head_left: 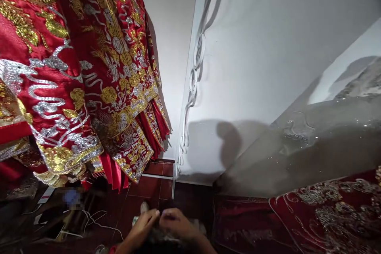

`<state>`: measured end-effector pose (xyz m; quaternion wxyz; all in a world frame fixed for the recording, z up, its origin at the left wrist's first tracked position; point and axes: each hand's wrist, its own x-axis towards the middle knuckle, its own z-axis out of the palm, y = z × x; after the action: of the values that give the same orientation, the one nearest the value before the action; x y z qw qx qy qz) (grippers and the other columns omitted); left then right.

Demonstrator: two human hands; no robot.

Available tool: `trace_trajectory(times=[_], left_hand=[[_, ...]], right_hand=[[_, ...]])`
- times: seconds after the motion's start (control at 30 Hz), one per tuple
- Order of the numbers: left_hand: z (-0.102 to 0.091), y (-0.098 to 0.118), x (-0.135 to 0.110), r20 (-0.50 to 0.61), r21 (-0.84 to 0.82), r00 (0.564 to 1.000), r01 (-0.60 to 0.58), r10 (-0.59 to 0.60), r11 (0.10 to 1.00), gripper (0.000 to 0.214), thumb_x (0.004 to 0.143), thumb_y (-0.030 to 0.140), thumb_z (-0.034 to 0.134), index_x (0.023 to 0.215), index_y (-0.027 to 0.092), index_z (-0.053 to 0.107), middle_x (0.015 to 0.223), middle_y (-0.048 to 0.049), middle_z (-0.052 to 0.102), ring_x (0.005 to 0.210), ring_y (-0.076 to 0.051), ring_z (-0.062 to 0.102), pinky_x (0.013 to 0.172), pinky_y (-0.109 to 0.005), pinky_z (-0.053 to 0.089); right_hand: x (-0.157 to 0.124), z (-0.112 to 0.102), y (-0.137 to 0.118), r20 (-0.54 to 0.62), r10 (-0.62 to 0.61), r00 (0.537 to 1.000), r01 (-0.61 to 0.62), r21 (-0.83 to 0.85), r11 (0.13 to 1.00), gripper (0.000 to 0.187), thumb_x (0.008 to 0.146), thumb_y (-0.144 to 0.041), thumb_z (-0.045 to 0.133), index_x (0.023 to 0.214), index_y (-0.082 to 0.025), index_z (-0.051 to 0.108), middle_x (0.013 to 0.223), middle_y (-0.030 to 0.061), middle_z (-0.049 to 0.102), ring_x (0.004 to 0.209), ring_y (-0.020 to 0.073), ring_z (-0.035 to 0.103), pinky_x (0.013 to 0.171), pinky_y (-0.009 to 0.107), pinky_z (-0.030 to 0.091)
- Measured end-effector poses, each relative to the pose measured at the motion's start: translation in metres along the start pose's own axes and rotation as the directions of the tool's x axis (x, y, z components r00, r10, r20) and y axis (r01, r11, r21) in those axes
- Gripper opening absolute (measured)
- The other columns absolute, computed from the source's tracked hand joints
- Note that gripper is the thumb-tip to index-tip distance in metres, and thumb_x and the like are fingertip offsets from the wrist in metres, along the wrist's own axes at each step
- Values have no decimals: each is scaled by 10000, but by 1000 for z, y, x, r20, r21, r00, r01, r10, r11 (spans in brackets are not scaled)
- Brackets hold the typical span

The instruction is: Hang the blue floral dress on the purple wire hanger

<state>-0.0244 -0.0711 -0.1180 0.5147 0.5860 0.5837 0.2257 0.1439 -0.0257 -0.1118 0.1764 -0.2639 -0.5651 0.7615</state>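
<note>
Low in the head view, my left hand (145, 224) and my right hand (178, 224) are close together in front of my body. The left fingers are pressed together and point at the right hand. My right fingers are curled in, with a small dark purplish patch among them. Whatever either hand holds is too small and blurred to name. To the upper left hang red garments with gold and silver embroidery (119, 67), well apart from both hands.
A white metal frame with ring ornaments (193, 79) stands by the white wall (247, 47). Dark red beaded fabric (333, 210) and sheer glittery fabric (321, 147) lie at right. A white cable (101, 224) runs over clutter at lower left, beside the red tiled floor (143, 186).
</note>
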Motion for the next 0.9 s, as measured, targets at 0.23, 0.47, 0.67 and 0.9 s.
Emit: trace_trajectory(times=[0.23,0.47,0.67,0.9], left_hand=[[-45,105,48,-240,291,862,-376,448,880,366,950,474,443,701,226,546,778,-47,571,841,-257,506,830,-393,390],[-96,209,93,-244,296,628,-677,739,674,288,960,409,471,746,224,526,788,-35,563,844,-227,505,892,-406,406],[-99,272,104,-185,-11,530,-843,828,537,404,966,570,390,782,236,521,836,-70,635,1001,-252,607,1078,-469,371],[-62,330,95,-42,-623,595,-644,803,444,317,976,481,413,769,246,468,972,-111,703,1166,-280,605,993,-448,468]], right_hand=[[-38,-43,-117,-146,-140,979,174,259,950,264,822,-527,639,991,-330,689,865,19,646,597,141,539,533,283,466],[-98,-88,-232,-155,-321,934,252,-351,902,565,919,-416,620,1458,-349,463,1510,61,458,1336,277,463,1074,444,401],[-94,-124,-208,-439,-428,790,159,-528,834,585,952,-514,520,1501,-375,374,1608,42,317,1452,286,335,1160,497,309],[-76,-142,-200,-733,-595,329,162,-577,800,585,913,-614,508,1374,-255,521,1316,88,629,1267,298,548,1073,465,441]])
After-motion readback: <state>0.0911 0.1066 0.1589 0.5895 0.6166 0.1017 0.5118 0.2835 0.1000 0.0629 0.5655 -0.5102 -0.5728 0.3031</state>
